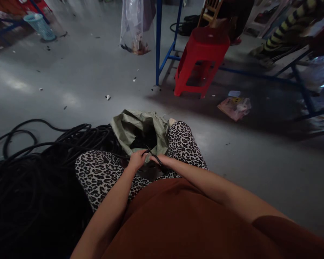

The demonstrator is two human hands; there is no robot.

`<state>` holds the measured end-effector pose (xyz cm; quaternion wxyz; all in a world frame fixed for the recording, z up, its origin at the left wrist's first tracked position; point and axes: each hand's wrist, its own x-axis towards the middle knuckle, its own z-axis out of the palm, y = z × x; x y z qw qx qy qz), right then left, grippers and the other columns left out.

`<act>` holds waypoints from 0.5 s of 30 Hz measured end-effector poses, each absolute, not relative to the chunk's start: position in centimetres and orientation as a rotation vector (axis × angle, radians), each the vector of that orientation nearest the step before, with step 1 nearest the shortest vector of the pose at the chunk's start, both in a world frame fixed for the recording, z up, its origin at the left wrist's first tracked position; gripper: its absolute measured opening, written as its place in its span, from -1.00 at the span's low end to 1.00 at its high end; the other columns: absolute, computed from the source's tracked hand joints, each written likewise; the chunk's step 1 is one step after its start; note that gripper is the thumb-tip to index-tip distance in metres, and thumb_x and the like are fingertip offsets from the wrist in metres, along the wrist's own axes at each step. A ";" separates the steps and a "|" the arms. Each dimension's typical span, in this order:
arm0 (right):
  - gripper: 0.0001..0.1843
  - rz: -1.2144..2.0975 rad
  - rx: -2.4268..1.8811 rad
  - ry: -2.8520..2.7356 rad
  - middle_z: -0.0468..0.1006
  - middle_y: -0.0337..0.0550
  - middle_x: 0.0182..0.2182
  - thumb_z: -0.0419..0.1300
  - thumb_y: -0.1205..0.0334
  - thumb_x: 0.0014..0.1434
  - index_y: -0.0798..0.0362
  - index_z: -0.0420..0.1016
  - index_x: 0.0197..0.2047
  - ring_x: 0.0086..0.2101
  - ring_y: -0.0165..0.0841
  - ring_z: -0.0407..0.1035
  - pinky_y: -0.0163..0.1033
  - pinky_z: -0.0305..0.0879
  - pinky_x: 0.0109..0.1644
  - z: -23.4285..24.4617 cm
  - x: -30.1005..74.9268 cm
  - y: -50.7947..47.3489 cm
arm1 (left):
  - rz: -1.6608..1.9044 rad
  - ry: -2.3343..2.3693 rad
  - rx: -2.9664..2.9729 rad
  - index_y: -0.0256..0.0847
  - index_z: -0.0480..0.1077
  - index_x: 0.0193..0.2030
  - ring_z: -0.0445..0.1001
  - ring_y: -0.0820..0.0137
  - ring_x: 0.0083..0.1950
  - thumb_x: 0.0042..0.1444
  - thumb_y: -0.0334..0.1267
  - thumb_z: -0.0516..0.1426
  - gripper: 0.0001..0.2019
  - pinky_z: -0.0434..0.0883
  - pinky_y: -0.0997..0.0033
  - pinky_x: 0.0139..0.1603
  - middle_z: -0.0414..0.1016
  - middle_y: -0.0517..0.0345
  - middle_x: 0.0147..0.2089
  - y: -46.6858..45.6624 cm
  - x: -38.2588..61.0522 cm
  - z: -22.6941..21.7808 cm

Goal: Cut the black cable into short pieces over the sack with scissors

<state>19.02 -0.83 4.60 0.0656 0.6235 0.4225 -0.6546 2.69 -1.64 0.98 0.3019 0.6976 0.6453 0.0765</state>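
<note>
My left hand (137, 159) is closed around a black rubber-like cord (116, 156), which runs in from the left across my knee. In my right hand (162, 159) is a pair of scissors (158, 159) with black handles; the blades point up and left, close to the cord's end at my left fingers. Both hands are close together over the near rim of an open grey-green woven sack (162, 135) between my knees. Dark pieces (144, 139) lie inside it, too shadowed to make out singly.
A large heap of black cord (43, 169) lies at my left. Ahead stand a red plastic stool (197, 50), a blue metal frame (158, 43) and a clear plastic bag (136, 27). A light-blue basket (40, 27) is far left. Plastic litter (235, 107) lies on the floor; another person's striped sleeve or leg (288, 27) shows far right.
</note>
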 end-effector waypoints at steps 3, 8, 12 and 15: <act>-0.58 -1.916 1.874 1.292 0.37 -0.12 -0.69 0.10 -0.04 0.17 0.20 0.39 -0.41 -0.68 -0.35 0.30 -0.36 0.19 -0.65 3.9 19.0 -0.8 | 0.233 1.736 1.812 -0.19 0.45 0.02 0.46 0.27 0.04 0.17 -0.22 0.01 -0.67 0.36 0.31 0.08 0.52 0.04 0.01 -1.5 2.8 1.0; -0.61 -1.844 1.835 1.454 0.39 -0.10 -0.66 0.05 0.03 0.20 0.17 0.41 -0.48 -0.67 -0.32 0.34 -0.34 0.20 -0.65 2.7 19.1 -0.7 | 0.258 1.771 1.793 -0.22 0.44 0.02 0.45 0.27 0.05 0.17 -0.21 0.03 -0.67 0.36 0.30 0.11 0.52 0.00 0.01 -1.3 2.7 0.7; -0.66 -1.758 1.898 1.511 0.37 -0.12 -0.66 0.07 0.09 0.18 0.17 0.45 -0.44 -0.58 -0.29 0.39 -0.35 0.24 -0.57 3.0 19.0 -0.5 | 0.243 1.816 1.778 -0.23 0.43 0.04 0.45 0.27 0.07 0.17 -0.21 0.02 -0.66 0.35 0.29 0.12 0.51 -0.02 0.02 -1.3 2.7 0.6; -0.71 -1.751 1.940 1.493 0.36 -0.12 -0.66 0.11 0.13 0.16 0.20 0.47 -0.40 -0.51 -0.29 0.41 -0.38 0.23 -0.53 3.6 19.0 -0.4 | 0.235 1.819 1.775 -0.28 0.41 0.06 0.43 0.25 0.08 0.18 -0.21 0.01 -0.64 0.34 0.27 0.13 0.49 -0.07 0.04 -1.3 2.7 0.7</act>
